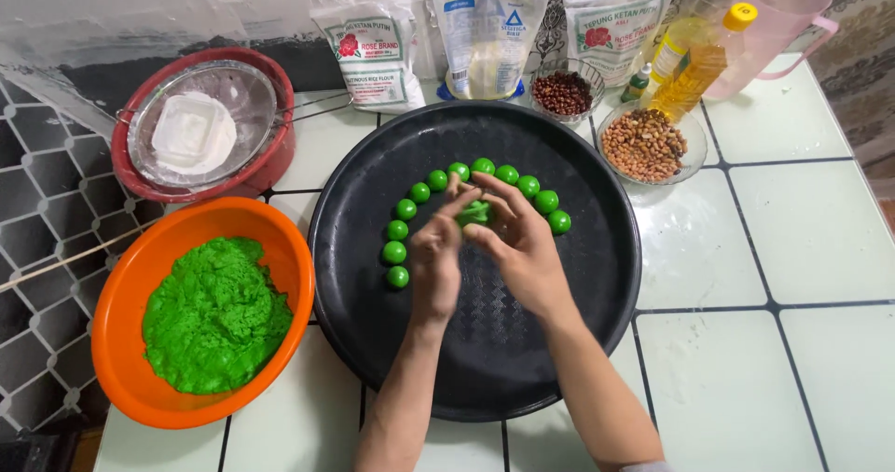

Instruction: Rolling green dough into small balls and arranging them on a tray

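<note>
Both my hands meet over the middle of a round black tray [597, 276]. My left hand [434, 257] and my right hand [517, 239] pinch one lump of green dough [475, 213] between their fingertips. Several small green dough balls [397, 229] lie in an arc on the tray, running from the left side round the far side of my hands. An orange bowl [130, 276] to the left holds a big mass of green dough [216, 313].
A red basin with a clear bowl and white container [196, 131] stands at the back left. Flour bags [373, 52], a bowl of red beans [562, 91], a bowl of peanuts [643, 144], an oil bottle [695, 62] and a pink jug [778, 15] line the back of the white tiled counter.
</note>
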